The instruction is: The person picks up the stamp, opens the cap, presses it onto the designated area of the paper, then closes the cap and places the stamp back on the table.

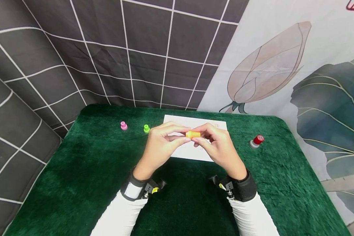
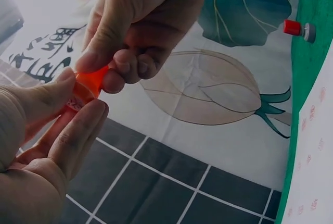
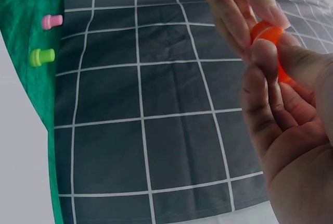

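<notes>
A small orange stamp point(image 1: 193, 134) is held up between both hands, above a white sheet of paper point(image 1: 191, 153). My left hand point(image 1: 160, 142) pinches its wider end between thumb and fingers. From the other side, my right hand point(image 1: 221, 144) pinches the narrower handle end. In the left wrist view the orange stamp point(image 2: 89, 84) tilts between the two sets of fingertips, and pale markings show near its wide end. Fingers cover much of the orange stamp point(image 3: 266, 32) in the right wrist view. Several small red marks point(image 2: 312, 112) are printed on the paper.
A pink stamp point(image 1: 123, 125) and a green stamp point(image 1: 146, 128) stand left of the paper on the green cloth-covered table point(image 1: 76, 177). To the right is a red-topped stamp point(image 1: 258, 140) with a grey base. Behind the table hangs a dark grid-patterned cloth point(image 1: 147, 39).
</notes>
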The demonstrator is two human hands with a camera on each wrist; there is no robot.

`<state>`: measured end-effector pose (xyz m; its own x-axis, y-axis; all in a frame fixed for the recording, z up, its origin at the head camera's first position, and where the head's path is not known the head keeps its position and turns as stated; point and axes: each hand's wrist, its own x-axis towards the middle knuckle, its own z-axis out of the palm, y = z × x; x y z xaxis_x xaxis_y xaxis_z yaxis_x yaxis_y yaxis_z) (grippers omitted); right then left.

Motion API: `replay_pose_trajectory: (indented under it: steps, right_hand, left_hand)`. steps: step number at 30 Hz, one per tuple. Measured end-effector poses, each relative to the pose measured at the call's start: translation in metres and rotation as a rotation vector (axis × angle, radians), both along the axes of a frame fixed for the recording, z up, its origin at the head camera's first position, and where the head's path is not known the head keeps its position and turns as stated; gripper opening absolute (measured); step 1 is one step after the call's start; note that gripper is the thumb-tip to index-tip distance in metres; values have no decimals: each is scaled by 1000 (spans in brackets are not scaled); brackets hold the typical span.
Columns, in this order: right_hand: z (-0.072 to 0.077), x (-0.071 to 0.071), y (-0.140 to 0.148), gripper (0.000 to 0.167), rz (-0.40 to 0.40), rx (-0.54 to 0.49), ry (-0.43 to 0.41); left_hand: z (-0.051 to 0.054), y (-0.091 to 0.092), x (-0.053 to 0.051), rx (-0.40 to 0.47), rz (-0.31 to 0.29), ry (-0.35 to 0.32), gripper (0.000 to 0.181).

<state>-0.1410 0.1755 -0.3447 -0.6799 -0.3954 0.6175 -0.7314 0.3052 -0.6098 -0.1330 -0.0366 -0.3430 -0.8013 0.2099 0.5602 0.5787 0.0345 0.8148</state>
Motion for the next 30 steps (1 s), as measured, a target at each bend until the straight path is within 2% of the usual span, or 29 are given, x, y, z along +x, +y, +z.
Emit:
replay_pose_trajectory:
  steps: [3,5,7,12,16,23,27,30]
  right_hand:
    - [1,1,-1,28,-24,15,-6]
    - [1,1,-1,28,-44,27,-10]
    - [1,1,-2,27,-68,44,-10]
    - [-1,1,-6,23,-130,118,11]
    - [-2,1,-9,21,-157,136,-5]
    - [-2,4,-16,17,-204,141,-61]
    - [-3,3,-18,20,-219,168,-50]
    - [-2,3,-16,23,-218,192,-35]
  left_hand:
    - [-1,0,-1,-6,0,-11,27]
    - [-1,-1,-1,-37,4,12,28]
    - [-1,-2,-2,-100,27,69,29]
    - [2,-5,0,-299,137,267,32]
    - [3,-4,3,-411,178,342,33]
    - [-2,3,5,-523,234,364,30]
    - [-8,4,4,-530,257,355,27]
    - [-13,2,2,-506,303,335,26]
